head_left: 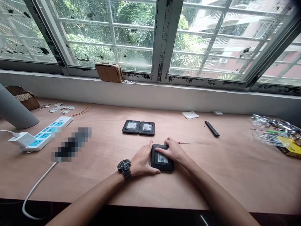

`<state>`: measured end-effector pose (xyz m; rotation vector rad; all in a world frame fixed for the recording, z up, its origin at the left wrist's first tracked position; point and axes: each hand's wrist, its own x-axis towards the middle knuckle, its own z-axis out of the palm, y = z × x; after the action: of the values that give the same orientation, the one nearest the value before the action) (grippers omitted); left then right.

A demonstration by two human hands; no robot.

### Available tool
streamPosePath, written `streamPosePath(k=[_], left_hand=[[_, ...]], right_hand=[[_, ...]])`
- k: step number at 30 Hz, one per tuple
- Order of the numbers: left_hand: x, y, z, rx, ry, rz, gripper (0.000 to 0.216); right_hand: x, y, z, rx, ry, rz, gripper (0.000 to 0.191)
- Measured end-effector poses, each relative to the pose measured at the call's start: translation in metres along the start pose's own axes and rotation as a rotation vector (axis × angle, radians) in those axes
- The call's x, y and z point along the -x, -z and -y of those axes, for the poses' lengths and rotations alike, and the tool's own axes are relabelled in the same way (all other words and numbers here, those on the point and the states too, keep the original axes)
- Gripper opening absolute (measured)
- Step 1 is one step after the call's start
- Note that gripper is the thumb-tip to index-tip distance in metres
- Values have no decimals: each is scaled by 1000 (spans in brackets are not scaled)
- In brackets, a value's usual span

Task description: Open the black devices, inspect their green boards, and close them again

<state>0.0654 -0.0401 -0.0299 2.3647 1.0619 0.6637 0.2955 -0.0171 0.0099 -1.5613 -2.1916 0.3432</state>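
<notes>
A black hard drive case (162, 166) with a white printed label lies on the wooden table between my hands. My left hand (142, 160), with a black watch at the wrist, grips its left side, the thumb at the near left corner and the fingers along the edge. Around the far right part my right hand (174, 150) is closed, its thumb lying across the top; its other fingers are partly hidden. Two similar labelled cases, a left one (131, 126) and a right one (147, 128), lie side by side farther back. Just beyond my right hand is a small red-handled screwdriver (183, 142).
A white power strip (48, 133) with a plugged-in charger (22, 139) and a blurred-out dark object (71, 145) are on the left. At right lie a black bar-shaped object (212, 129), plastic bags (270, 138) and a yellow box (290, 147). White paper (190, 115) lies near the wall.
</notes>
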Motion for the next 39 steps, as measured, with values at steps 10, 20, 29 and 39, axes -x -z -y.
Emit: streamPosePath(k=[10, 20, 29, 39], left_hand=[[10, 13, -17, -50, 32, -74, 142], [113, 33, -14, -432, 294, -291, 110], [89, 37, -12, -332, 202, -213, 91], [86, 26, -16, -470, 226, -200, 90]], right_hand=[[14, 42, 13, -410, 65, 103, 43], [18, 99, 18, -160, 421, 253, 18], [60, 54, -59, -38, 463, 3, 16], [81, 39, -72, 146, 406, -4, 28]])
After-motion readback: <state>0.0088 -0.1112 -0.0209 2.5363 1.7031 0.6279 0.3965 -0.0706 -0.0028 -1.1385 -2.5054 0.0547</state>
